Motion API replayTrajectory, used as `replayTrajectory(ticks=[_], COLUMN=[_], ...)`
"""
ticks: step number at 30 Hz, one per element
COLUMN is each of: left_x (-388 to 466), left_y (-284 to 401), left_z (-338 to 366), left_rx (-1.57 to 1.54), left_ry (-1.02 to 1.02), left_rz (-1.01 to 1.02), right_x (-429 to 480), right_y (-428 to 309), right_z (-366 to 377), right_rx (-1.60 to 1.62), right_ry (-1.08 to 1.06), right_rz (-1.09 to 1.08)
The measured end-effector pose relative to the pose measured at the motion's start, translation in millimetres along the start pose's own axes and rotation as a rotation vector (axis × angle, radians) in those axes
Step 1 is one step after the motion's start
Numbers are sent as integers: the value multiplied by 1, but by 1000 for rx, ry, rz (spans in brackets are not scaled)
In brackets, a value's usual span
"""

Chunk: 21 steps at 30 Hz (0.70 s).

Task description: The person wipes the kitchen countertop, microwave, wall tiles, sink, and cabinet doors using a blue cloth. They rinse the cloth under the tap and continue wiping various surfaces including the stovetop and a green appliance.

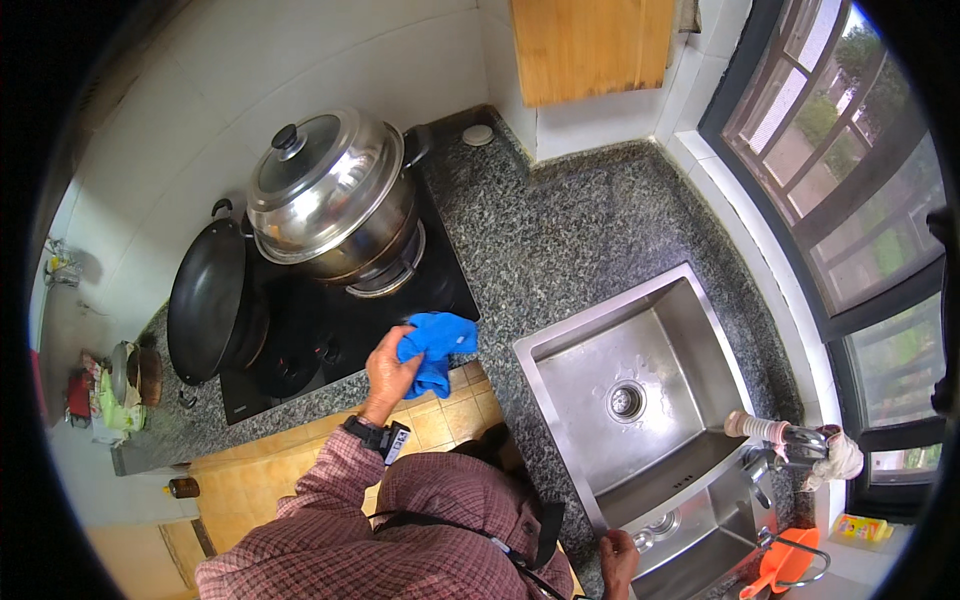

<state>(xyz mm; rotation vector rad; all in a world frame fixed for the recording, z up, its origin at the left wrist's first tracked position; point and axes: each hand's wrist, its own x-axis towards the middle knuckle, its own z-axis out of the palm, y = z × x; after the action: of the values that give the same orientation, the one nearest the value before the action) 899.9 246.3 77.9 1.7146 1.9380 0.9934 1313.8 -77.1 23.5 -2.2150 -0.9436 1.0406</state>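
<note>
My left hand (391,375) grips a bright blue cloth (435,349) at the front right corner of the black glass gas hob (360,330). Part of the cloth hangs past the counter's front edge. Low in the view, my right hand (619,556) rests by the sink's near rim with its fingers curled, and I see nothing in it. On the hob's rear burner stands a large lidded steel steamer pot (330,187). A black wok (210,300) sits at the hob's left side, tilted.
A steel double sink (615,375) is set in the speckled granite counter (555,232), with a cloth-wrapped faucet (795,442) at its far side. An orange scoop (787,559) lies near the smaller basin. A wooden board (592,52) hangs above the counter, left of the window.
</note>
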Motion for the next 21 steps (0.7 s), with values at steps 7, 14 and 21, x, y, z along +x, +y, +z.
replayTrajectory(ticks=[7,14,21], left_x=[-29,-98,-164], left_y=[14,79,66], left_z=[29,110,106], left_rx=[93,-82,-437], left_ry=[-67,-435,-802], left_rz=[79,601,479], right_x=[-1,-23,-78], right_y=[-13,2,-13], right_z=[6,11,39], right_rx=[-12,-76,150], right_ry=[-17,8,90], right_rz=[-104,-140,-9])
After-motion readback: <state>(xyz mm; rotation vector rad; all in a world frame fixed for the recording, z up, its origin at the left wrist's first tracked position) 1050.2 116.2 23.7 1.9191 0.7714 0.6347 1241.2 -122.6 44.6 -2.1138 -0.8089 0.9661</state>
